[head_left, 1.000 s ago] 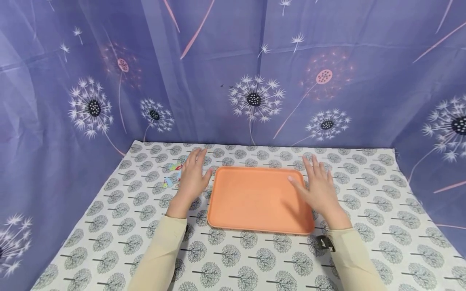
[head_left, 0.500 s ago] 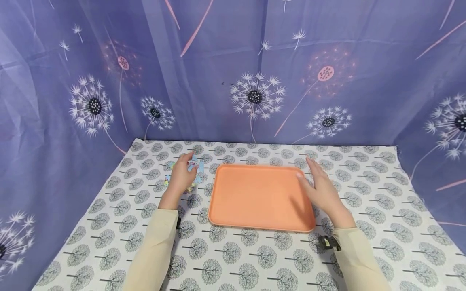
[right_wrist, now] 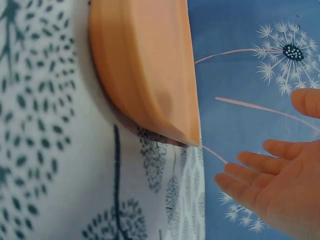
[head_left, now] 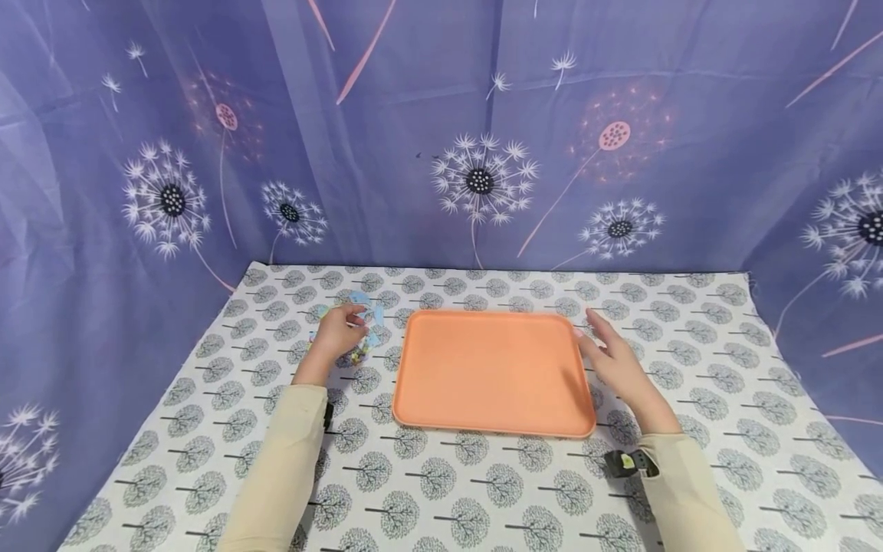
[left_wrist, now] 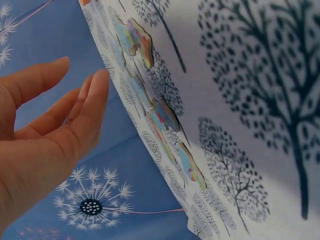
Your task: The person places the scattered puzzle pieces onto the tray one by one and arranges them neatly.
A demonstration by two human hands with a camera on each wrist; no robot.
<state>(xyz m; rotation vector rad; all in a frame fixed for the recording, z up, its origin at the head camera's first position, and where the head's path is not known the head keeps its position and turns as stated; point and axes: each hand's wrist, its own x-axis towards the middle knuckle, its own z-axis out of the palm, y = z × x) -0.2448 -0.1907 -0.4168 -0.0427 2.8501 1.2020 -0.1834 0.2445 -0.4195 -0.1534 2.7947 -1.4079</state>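
Several flat, colourful pieces [head_left: 359, 354] with irregular outlines, like jigsaw puzzle pieces, lie on the cloth left of the orange tray [head_left: 493, 372]. My left hand [head_left: 338, 333] hovers over them and hides some. In the left wrist view a blue and yellow piece [left_wrist: 190, 166] shows a thick, light-brown edge. The fingers of my left hand [left_wrist: 55, 115] are slightly bent, and nothing is between them. By the tray's right edge is my right hand [head_left: 617, 366], fingers spread and holding nothing. In the right wrist view it stays apart from the tray [right_wrist: 145, 65].
A white cloth [head_left: 455, 491] with a grey tree print covers the table. Behind and at both sides hangs a blue-purple curtain [head_left: 386, 169] with dandelions. A dark wrist device [head_left: 624, 462] sits at the right sleeve.
My left hand has moved left and slightly nearer me, over the pieces, and its fingers have bent more, uncovering pieces beyond it. My right hand has shifted a little right, off the tray's corner.
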